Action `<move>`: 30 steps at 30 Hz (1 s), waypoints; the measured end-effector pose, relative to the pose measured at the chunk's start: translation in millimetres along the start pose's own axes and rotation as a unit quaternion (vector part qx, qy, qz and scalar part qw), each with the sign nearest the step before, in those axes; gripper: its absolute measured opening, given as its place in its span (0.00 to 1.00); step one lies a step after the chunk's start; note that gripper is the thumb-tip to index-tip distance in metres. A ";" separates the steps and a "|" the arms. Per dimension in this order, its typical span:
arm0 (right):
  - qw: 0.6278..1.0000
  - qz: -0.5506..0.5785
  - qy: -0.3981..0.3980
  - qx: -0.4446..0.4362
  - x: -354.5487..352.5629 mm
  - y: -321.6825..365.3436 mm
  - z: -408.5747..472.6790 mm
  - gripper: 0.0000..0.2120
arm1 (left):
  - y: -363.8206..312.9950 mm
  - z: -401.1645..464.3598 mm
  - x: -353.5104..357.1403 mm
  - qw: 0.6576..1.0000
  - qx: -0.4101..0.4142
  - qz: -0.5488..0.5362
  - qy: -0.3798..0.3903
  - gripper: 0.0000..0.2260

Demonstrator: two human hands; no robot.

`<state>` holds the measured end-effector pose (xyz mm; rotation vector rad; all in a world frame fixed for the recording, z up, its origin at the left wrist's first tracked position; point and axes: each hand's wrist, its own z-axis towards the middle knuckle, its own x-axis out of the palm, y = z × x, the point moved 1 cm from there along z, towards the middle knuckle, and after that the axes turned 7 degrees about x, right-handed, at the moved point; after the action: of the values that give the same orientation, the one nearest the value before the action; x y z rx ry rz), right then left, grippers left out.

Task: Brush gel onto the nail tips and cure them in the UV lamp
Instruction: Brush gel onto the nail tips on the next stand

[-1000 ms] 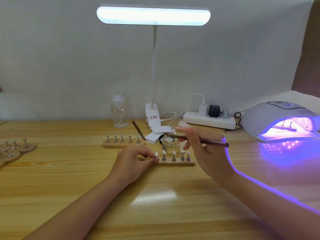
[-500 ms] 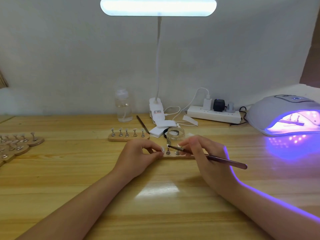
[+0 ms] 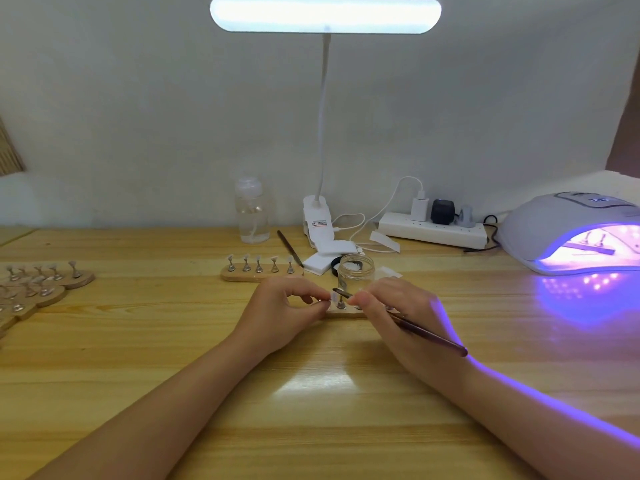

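Both forearms reach in over the wooden table (image 3: pixel 138 358), and the hands meet at the centre. The right hand (image 3: pixel 398 313) has its fingers curled round a thin brush (image 3: pixel 415 329), pinching it near the front, with the handle slanting back over the wrist and the bristle end lying against a pale nail tip (image 3: pixel 335 297). That tip stands on a small wooden holder (image 3: pixel 344 312), mostly hidden between the hands. The left hand (image 3: pixel 280 310) is at the holder's left end, fingers bent, thumb and forefinger pinched close at the tip's stand; whether they touch the stand I cannot tell.

Just behind the hands stands an open glass jar (image 3: pixel 356 271). To its left lies a second holder (image 3: pixel 261 273) carrying 5 tips upright. More holders (image 3: pixel 41 289) crowd the table's left edge.

Further back: a clear bottle (image 3: pixel 252 213), a spare brush (image 3: pixel 290 248), the desk lamp (image 3: pixel 325 13) on its clip base, a power strip (image 3: pixel 433 232). At far right the UV lamp (image 3: pixel 561 230) glows purple, with a holder of tips inside.
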<state>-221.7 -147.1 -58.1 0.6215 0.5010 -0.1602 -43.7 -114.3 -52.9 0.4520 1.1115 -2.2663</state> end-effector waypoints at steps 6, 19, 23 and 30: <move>0.999 0.038 -0.023 0.018 -0.3 1.6 -1.5 0.15 | -0.4 0.3 0.1 1.000 -0.014 -0.006 0.002 0.10; 1.000 0.013 -0.008 0.015 1.2 2.7 0.4 0.16 | -3.2 0.8 0.0 1.000 -0.017 -0.011 0.009 0.09; 0.998 0.051 -0.022 0.033 1.5 2.0 -2.7 0.19 | -3.0 0.7 0.9 1.000 -0.024 -0.010 0.006 0.08; 0.998 0.036 -0.012 0.040 1.7 3.2 -1.8 0.19 | -4.1 0.2 -0.2 0.999 -0.035 -0.014 0.002 0.09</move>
<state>-220.0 -143.4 -58.6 0.7145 0.4495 -0.1203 -46.1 -112.3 -50.1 0.4165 1.2022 -2.2445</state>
